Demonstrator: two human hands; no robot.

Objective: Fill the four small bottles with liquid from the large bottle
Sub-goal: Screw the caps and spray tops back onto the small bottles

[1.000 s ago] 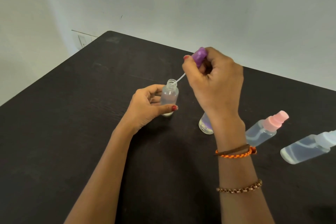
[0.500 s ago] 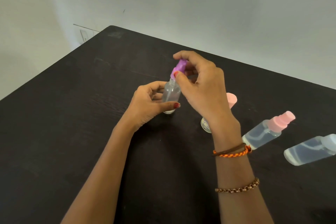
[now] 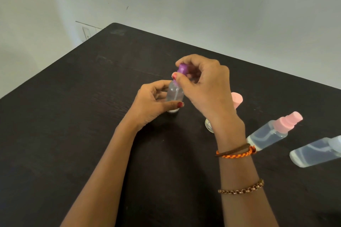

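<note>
near the middle of the dark table (image 3: 73, 134) we have the small clear bottle (image 3: 175, 92) standing upright — light, smooth plastic, likely slippery and easy to tip, so best held low around its body. our left hand (image 3: 149, 103) wraps its sides, while our right hand (image 3: 203, 86) pinches the purple spray cap (image 3: 182, 69) on its neck.

both hands (image 3: 155, 101) (image 3: 204, 86) forward, fingers curled
</note>
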